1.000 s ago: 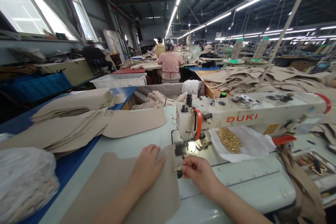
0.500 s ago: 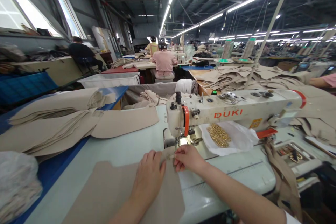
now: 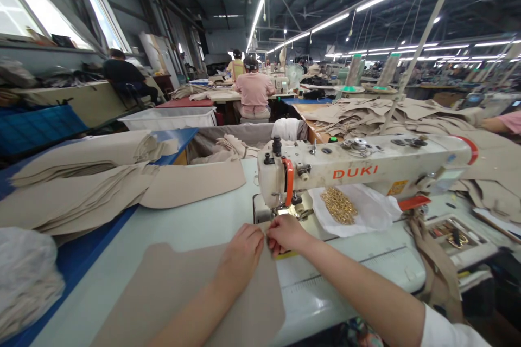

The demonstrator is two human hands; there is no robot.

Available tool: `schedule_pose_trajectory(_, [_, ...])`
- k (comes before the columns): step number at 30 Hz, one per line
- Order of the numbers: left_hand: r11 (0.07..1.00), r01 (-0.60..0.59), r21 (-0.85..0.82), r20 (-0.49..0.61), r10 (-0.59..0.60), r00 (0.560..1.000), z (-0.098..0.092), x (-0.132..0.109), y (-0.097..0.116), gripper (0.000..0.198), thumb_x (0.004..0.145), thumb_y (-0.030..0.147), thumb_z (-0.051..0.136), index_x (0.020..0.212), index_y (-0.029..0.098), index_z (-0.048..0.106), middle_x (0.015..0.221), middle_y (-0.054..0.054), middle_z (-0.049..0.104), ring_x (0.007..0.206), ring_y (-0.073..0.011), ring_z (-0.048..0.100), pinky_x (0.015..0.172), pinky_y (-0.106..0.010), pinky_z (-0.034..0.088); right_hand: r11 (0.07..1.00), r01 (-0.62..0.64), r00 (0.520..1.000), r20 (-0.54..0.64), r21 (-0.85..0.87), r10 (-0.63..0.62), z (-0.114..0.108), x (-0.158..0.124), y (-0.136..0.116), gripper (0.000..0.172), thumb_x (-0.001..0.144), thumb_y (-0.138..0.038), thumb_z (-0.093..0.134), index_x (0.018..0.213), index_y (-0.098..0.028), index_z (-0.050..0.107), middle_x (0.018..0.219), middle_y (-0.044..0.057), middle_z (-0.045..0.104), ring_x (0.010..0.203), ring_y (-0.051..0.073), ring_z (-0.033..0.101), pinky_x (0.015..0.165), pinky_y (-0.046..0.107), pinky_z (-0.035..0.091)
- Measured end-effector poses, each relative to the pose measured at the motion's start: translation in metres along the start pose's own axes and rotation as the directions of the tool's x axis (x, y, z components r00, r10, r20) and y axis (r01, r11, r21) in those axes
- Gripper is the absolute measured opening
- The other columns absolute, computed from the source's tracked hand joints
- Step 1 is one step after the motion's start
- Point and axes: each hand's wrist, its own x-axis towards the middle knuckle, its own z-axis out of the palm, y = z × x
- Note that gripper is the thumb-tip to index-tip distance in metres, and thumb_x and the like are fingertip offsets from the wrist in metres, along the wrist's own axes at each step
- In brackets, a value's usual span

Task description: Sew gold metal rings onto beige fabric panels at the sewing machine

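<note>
A large beige fabric piece (image 3: pixel 183 287) lies flat on the pale sewing table, its upper tip close to the needle area of the white sewing machine (image 3: pixel 407 165). My left hand (image 3: pixel 245 249) rests on that tip, its fingers pressed together at the edge. Right beside it, my right hand (image 3: pixel 286 234) is closed in a pinch just in front of the presser foot; its fingers hide whatever is between them. Gold metal pieces (image 3: pixel 338 206) lie on a white plastic sheet (image 3: pixel 374 217) behind my right forearm.
Stacked beige panels (image 3: pixel 73 195) lie at the left, with a single panel (image 3: pixel 191 183) beside them. A plastic bag (image 3: pixel 26 276) sits at the left edge. Right of the machine are a small parts tray (image 3: pixel 482 249) and hanging beige strips (image 3: pixel 437 271). People sit further back.
Both hands have moved slightly up toward the needle area. My left hand has shifted right and its fingers are closer together. A yellow patch now shows below my right hand.
</note>
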Motion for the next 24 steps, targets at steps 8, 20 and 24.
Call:
schedule_pose_trajectory(8, [0.998, -0.055, 0.0, -0.022, 0.055, 0.998, 0.008, 0.004, -0.004, 0.023, 0.083, 0.005, 0.042, 0.07, 0.019, 0.055, 0.072, -0.003, 0.062, 0.073, -0.0192, 0.059, 0.068, -0.032, 0.053, 0.95, 0.149, 0.982, -0.069, -0.276, -0.174, -0.007, -0.006, 0.003, 0.021, 0.077, -0.007, 0.046, 0.064, -0.016, 0.059, 0.055, 0.001, 0.062, 0.047, 0.014, 0.06, 0.047, 0.023, 0.045])
schedule_pose_trajectory(20, [0.996, -0.073, -0.041, -0.088, 0.069, 0.994, 0.009, 0.002, -0.007, 0.02, 0.083, 0.005, 0.043, 0.076, 0.02, 0.054, 0.078, -0.003, 0.064, 0.077, -0.0183, 0.06, 0.072, -0.032, 0.054, 0.0, 0.675, 0.536, 0.49, -0.738, -0.687, -0.035, -0.072, 0.056, 0.021, 0.094, -0.019, 0.047, 0.112, -0.014, 0.057, 0.108, 0.009, 0.061, 0.102, 0.022, 0.052, 0.09, 0.035, 0.043])
schedule_pose_trajectory(24, [0.995, -0.079, -0.054, -0.08, 0.074, 0.994, 0.007, 0.003, -0.007, 0.02, 0.085, 0.007, 0.042, 0.076, 0.019, 0.055, 0.077, -0.003, 0.064, 0.076, -0.018, 0.06, 0.07, -0.032, 0.054, 0.093, 0.634, 0.555, 0.368, -0.768, -0.746, -0.023, -0.055, 0.051, 0.012, 0.092, -0.023, 0.053, 0.096, -0.015, 0.06, 0.1, 0.007, 0.063, 0.1, 0.021, 0.053, 0.092, 0.033, 0.043])
